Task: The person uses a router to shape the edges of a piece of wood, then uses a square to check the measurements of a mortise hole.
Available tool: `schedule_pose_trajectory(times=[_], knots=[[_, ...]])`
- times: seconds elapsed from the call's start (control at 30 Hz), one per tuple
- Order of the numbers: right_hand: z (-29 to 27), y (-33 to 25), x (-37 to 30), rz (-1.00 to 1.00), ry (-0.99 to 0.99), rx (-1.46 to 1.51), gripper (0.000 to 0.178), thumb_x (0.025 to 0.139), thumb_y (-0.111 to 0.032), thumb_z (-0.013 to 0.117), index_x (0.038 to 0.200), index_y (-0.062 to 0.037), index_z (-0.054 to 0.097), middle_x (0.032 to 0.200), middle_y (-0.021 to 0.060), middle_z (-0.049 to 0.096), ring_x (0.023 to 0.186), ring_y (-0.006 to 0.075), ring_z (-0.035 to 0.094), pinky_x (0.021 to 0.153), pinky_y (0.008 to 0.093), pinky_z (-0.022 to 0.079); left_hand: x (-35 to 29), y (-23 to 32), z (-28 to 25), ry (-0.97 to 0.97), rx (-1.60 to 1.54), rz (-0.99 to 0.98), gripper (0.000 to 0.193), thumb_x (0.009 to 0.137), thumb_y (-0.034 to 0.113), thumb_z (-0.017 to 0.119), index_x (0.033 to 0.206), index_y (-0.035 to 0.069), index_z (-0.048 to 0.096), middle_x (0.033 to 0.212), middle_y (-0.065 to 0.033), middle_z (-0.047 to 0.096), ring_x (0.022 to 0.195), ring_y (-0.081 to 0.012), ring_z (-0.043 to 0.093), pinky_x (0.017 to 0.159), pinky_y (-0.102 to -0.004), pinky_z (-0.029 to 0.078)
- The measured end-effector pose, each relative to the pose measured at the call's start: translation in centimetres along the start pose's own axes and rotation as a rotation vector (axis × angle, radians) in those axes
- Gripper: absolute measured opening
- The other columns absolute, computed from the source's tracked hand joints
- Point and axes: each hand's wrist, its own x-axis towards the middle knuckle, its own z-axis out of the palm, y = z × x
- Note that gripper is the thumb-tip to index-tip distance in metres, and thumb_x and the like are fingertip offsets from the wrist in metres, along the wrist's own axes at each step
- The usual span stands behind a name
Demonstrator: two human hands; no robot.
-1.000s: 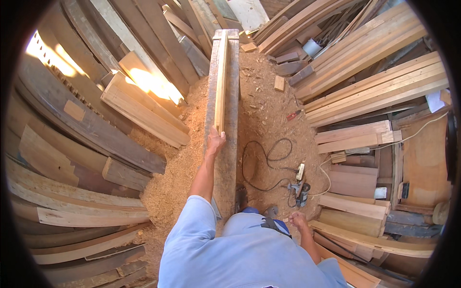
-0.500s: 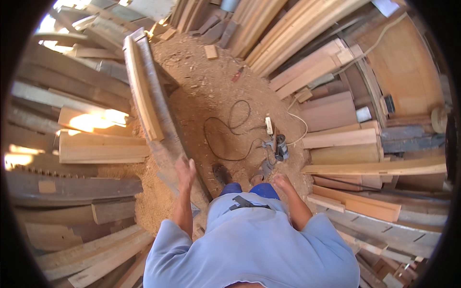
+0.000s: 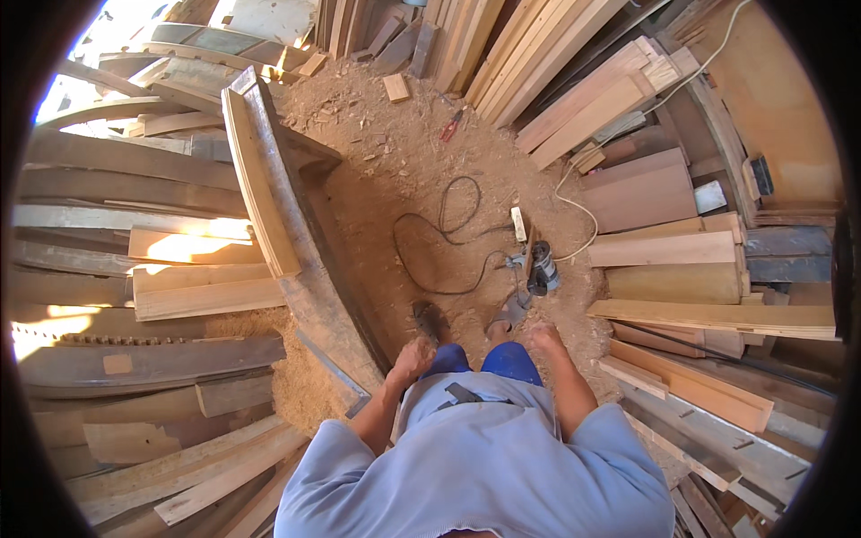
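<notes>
My left hand (image 3: 414,357) hangs beside my left thigh, just right of the bench's near end, its fingers loosely curled with nothing visible in them. In front of my right thigh is my right hand (image 3: 542,335), also loosely curled and holding nothing that I can see. A long, narrow wooden bench (image 3: 314,318) runs away to the far left. Pale lengths of wood with shaped edges (image 3: 256,170) lie along its far part. On its near left edge rests a thin grey metal strip (image 3: 330,360). A black and grey power tool (image 3: 541,269) sits on the ground beyond my right hand.
A dark cord (image 3: 396,247) loops across the sawdust-covered ground, and a pale cable (image 3: 594,224) curves past the tool. A red-handled tool (image 3: 450,127) and a small wood block (image 3: 395,87) lie farther off. Stacked boards (image 3: 664,255) line the right; more boards (image 3: 206,291) line the left.
My left hand has moved right and nearer, from over the bench to beside my thigh, and its fingers have curled. My right hand stays by my right thigh. The whole view has shifted slightly.
</notes>
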Motion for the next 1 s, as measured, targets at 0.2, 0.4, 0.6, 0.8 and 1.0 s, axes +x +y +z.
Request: schedule_pose_trajectory(times=[0.2, 0.4, 0.6, 0.8, 1.0], knots=[[-2.3, -0.1, 4.3, 0.209, 0.075, -0.292, 0.030, 0.079, -0.026, 0.061, 0.094, -0.0005, 0.066, 0.092, 0.0219, 0.068, 0.086, 0.0341, 0.067, 0.074, 0.0447, 0.050, -1.2, 2.3, 8.8, -0.323, 0.223, -0.466, 0.082, 0.089, 0.055, 0.054, 0.145, -0.001, 0.032, 0.138, -0.0360, 0.042, 0.127, -0.0537, 0.044, 0.104, -0.0576, 0.040], [-2.8, 0.9, 13.5, 0.469, 0.022, -0.353, 0.052, 0.083, -0.038, 0.065, 0.118, -0.0001, 0.060, 0.119, 0.0289, 0.061, 0.114, 0.0445, 0.057, 0.099, 0.0513, 0.044, 1.7, 2.0, 12.1, -0.127, 0.342, -0.509, 0.093, 0.082, 0.049, 0.062, 0.148, -0.005, 0.024, 0.139, -0.0368, 0.039, 0.121, -0.0513, 0.047, 0.101, -0.0578, 0.041], [-0.6, 6.7, 21.2, 0.556, 0.050, -0.542, 0.065, 0.076, -0.042, 0.074, 0.124, -0.0020, 0.058, 0.127, 0.0215, 0.060, 0.124, 0.0425, 0.050, 0.105, 0.0485, 0.040, 3.9, 3.0, 11.5, -0.039, 0.463, -0.549, 0.091, 0.080, 0.044, 0.064, 0.147, -0.005, 0.027, 0.143, -0.0364, 0.035, 0.125, -0.0495, 0.043, 0.103, -0.0560, 0.039], [0.3, 7.3, 23.8, 0.610, 0.097, -0.451, 0.050, 0.070, -0.036, 0.075, 0.110, -0.0059, 0.070, 0.114, 0.0164, 0.068, 0.120, 0.0390, 0.055, 0.102, 0.0438, 0.044, 4.9, 2.8, 10.4, 0.006, 0.446, -0.562, 0.089, 0.079, 0.042, 0.064, 0.146, -0.005, 0.028, 0.144, -0.0358, 0.035, 0.126, -0.0494, 0.042, 0.105, -0.0555, 0.036], [-5.9, 7.8, 21.2, 0.554, 0.266, -0.091, 0.035, 0.066, -0.026, 0.075, 0.092, -0.0026, 0.072, 0.078, 0.0186, 0.071, 0.076, 0.0308, 0.070, 0.069, 0.0409, 0.054, 4.1, 2.5, 9.5, 0.075, 0.526, -0.284, 0.080, 0.079, 0.038, 0.065, 0.141, -0.004, 0.037, 0.142, -0.0344, 0.037, 0.127, -0.0506, 0.040, 0.109, -0.0547, 0.032]])
